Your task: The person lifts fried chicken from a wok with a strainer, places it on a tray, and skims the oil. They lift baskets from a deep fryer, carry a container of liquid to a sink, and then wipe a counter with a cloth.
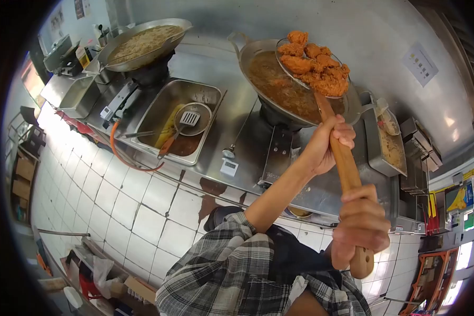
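Observation:
Both my hands grip the long wooden handle of a skimmer (346, 166). My left hand (329, 139) is closed around the handle close to the skimmer's head. Farther down, near the butt end, my right hand (361, 224) wraps the handle in a fist. Several pieces of golden-brown fried chicken (321, 66) are heaped on the skimmer, hiding most of its mesh. It is held over the right side of a wide wok (243, 58) of bubbling brown oil (284, 92).
Left of the wok, a steel sink (218, 97) holds a round strainer and a slotted turner (189, 118). A second wok (110, 66) of foamy oil stands at the back left. A small white timer (229, 167) lies on the counter. At right sits a steel tray (376, 150) with crumbs.

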A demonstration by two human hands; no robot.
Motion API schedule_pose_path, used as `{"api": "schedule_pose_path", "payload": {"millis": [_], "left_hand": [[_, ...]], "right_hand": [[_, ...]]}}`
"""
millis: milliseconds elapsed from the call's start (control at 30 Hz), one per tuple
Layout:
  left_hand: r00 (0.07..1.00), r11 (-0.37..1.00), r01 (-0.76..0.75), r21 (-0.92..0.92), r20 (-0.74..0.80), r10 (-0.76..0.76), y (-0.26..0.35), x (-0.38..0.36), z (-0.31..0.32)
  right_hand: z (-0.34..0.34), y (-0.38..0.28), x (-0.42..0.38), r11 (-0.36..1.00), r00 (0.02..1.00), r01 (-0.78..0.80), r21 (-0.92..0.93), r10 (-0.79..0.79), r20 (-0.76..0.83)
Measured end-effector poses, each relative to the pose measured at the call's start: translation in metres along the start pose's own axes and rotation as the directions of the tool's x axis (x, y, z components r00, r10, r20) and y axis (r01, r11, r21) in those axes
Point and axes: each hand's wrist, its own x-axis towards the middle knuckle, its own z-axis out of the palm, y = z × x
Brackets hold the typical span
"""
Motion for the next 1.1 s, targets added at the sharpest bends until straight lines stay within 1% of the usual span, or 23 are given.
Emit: {"api": "schedule_pose_path", "payload": {"millis": [33,67,100,133,233,267,300,333,400,433,500,533,600,633,700,733,767,833,867,967,1000,1033,1100], "left_hand": [[1.0,1.0,-0.005,0.006,-0.004,0.005,-0.002,-0.005,-0.002],[1.0,0.999,0.013,-0.033,0.014,-0.012,-0.003,-0.006,-0.002],[0.999,0.997,0.03,-0.069,0.034,-0.028,-0.001,-0.006,-0.001],[0.999,0.998,0.021,-0.06,0.039,-0.018,0.001,-0.006,0.0],[1.0,1.0,-0.012,-0.024,0.025,0.013,0.002,-0.012,-0.004],[0.996,0.994,0.029,-0.104,0.087,-0.02,0.003,-0.015,-0.005],[0.985,0.982,0.078,-0.172,0.164,-0.049,0.008,-0.013,0.0],[0.984,0.984,0.076,-0.158,0.173,-0.048,0.009,-0.016,0.003],[0.994,0.991,0.013,-0.132,0.105,0.001,0.002,-0.029,0.009],[0.995,0.991,0.012,-0.132,0.104,0.002,0.001,-0.037,0.02],[0.997,0.997,-0.075,0.002,0.021,0.075,-0.001,-0.056,0.044],[0.997,0.997,-0.078,0.003,0.018,0.078,0.002,-0.065,0.05],[0.992,0.986,-0.126,0.111,0.007,0.126,0.016,-0.094,0.066],[0.992,0.985,-0.129,0.117,-0.002,0.13,0.023,-0.106,0.072],[0.986,0.976,-0.163,0.146,0.003,0.164,0.036,-0.13,0.085],[0.984,0.973,-0.178,0.145,0.001,0.18,0.042,-0.143,0.09],[0.983,0.972,-0.181,0.153,-0.003,0.183,0.049,-0.157,0.096],[0.977,0.966,-0.202,0.159,-0.039,0.21,0.061,-0.183,0.104],[0.975,0.967,-0.211,0.141,-0.042,0.218,0.067,-0.196,0.106],[0.966,0.965,-0.232,0.119,-0.083,0.243,0.085,-0.233,0.104],[0.965,0.963,-0.245,0.111,-0.071,0.253,0.091,-0.243,0.101],[0.965,0.964,-0.239,0.115,-0.078,0.249,0.097,-0.253,0.097],[0.956,0.966,-0.255,0.034,-0.139,0.257,0.108,-0.269,0.089]], "right_hand": [[0.001,-0.001,0.002,1.0,0.999,0.008,-0.002,-0.008,0.054],[0.001,-0.002,0.001,1.0,0.998,0.024,0.008,-0.024,0.055],[0.0,-0.005,-0.002,1.0,1.0,0.013,0.018,-0.013,0.01],[-0.001,-0.007,-0.004,1.0,0.999,-0.009,0.028,0.01,-0.035],[0.009,-0.002,0.001,1.0,1.0,0.008,0.003,-0.008,0.008],[0.01,-0.006,0.0,1.0,1.0,0.007,0.01,-0.007,0.005],[0.012,-0.008,0.003,0.999,0.998,0.032,0.033,-0.033,0.049],[0.014,-0.011,0.005,0.997,0.994,0.056,0.057,-0.061,0.092],[0.016,-0.02,0.007,0.991,0.991,0.101,0.086,-0.108,0.078],[0.017,-0.025,0.006,0.985,0.987,0.137,0.106,-0.144,0.064],[0.023,-0.038,0.004,0.984,0.988,0.14,0.112,-0.147,0.054],[0.027,-0.046,0.004,0.983,0.989,0.128,0.134,-0.136,0.049],[0.049,-0.06,0.002,0.975,0.99,0.129,0.181,-0.137,0.034],[0.058,-0.066,0.003,0.974,0.991,0.125,0.187,-0.132,0.026],[0.075,-0.077,0.006,0.953,0.973,0.137,0.272,-0.18,0.142],[0.086,-0.088,0.003,0.966,0.986,0.073,0.248,-0.108,0.128],[0.099,-0.094,0.003,0.964,0.987,0.073,0.254,-0.107,0.121],[0.123,-0.104,0.003,0.939,0.988,0.069,0.338,-0.112,0.11],[0.132,-0.106,0.001,0.921,0.982,0.093,0.379,-0.148,0.118],[0.161,-0.112,-0.009,0.898,0.979,0.114,0.425,-0.175,0.106],[0.168,-0.114,-0.014,0.896,0.977,0.084,0.435,-0.16,0.142],[0.174,-0.119,-0.016,0.898,0.979,0.082,0.432,-0.154,0.135],[0.187,-0.128,-0.019,0.927,0.972,-0.101,0.361,0.015,0.233]]}}
